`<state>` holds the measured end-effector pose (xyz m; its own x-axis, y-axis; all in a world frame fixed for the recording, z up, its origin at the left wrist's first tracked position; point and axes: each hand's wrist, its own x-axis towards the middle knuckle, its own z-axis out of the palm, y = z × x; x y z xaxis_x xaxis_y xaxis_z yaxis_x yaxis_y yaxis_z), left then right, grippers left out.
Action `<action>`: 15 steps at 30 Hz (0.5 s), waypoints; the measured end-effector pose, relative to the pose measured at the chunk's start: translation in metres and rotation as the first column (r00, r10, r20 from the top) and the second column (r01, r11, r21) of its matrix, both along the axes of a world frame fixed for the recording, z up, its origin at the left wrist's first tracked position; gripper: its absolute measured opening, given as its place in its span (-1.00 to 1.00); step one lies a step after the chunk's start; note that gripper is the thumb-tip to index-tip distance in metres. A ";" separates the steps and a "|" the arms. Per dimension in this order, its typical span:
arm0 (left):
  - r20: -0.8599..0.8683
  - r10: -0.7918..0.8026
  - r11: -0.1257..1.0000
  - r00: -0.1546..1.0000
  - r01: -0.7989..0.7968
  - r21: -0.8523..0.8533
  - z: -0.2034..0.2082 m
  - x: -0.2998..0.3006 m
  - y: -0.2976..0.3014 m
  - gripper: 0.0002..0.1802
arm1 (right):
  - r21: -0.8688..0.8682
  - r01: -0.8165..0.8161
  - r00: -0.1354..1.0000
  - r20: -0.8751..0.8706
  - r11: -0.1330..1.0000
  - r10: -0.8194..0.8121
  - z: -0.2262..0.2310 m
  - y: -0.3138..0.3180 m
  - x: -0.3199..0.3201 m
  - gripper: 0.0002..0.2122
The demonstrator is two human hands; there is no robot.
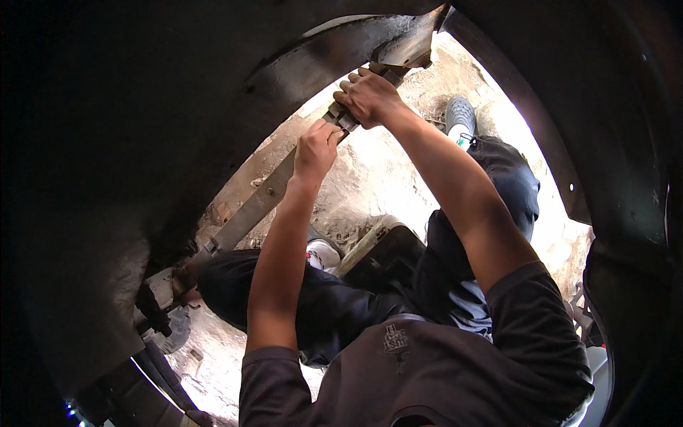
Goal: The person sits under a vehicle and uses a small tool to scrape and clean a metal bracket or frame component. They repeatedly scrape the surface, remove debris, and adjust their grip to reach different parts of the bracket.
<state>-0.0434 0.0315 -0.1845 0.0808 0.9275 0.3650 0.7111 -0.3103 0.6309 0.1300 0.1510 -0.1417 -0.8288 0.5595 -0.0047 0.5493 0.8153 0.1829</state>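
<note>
A long, flat metal bar [267, 196] slants up and to the right below a dark curved panel. Near its upper end is a small block-like metal fitting [348, 121]. My left hand [316, 148] is closed at the bar's edge just below the fitting, thumb and fingers pressed together; what they pinch is hidden. Higher up, my right hand [368, 98] curls over the bar beside the fitting, fingers bent around its far side. Both forearms are raised, the right one reaching farther.
Dark curved metal panels [313, 67] surround the opening on both sides. Beneath me are rough, pale ground [370, 171] and a dark box-like object [380, 256] between my legs. My shoe [460, 114] rests at the upper right. Mechanical parts [160, 306] sit at the bar's lower left end.
</note>
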 end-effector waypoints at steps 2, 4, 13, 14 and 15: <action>-0.008 0.015 0.999 1.000 -0.015 0.029 -0.005 0.000 -0.013 -0.94 | -0.028 0.010 0.999 0.053 1.000 -0.008 0.005 -0.004 -0.001 -0.74; -0.021 0.014 0.999 1.000 -0.013 0.033 -0.008 -0.010 -0.027 -0.94 | -0.035 0.027 0.998 0.050 0.999 -0.025 0.005 -0.001 -0.004 -0.73; -0.011 0.080 0.996 0.997 -0.080 0.033 -0.010 -0.013 -0.047 -0.96 | -0.039 0.028 0.999 0.037 0.999 -0.026 0.001 0.000 -0.001 -0.75; -0.006 0.085 0.996 0.996 -0.085 0.023 -0.008 -0.009 -0.042 -0.96 | -0.032 0.044 0.997 0.064 0.999 -0.042 0.002 0.000 -0.001 -0.75; -0.001 0.089 0.996 0.996 -0.089 0.012 -0.007 -0.005 -0.036 -0.96 | -0.036 0.032 0.998 0.046 0.999 -0.031 0.002 -0.002 -0.001 -0.75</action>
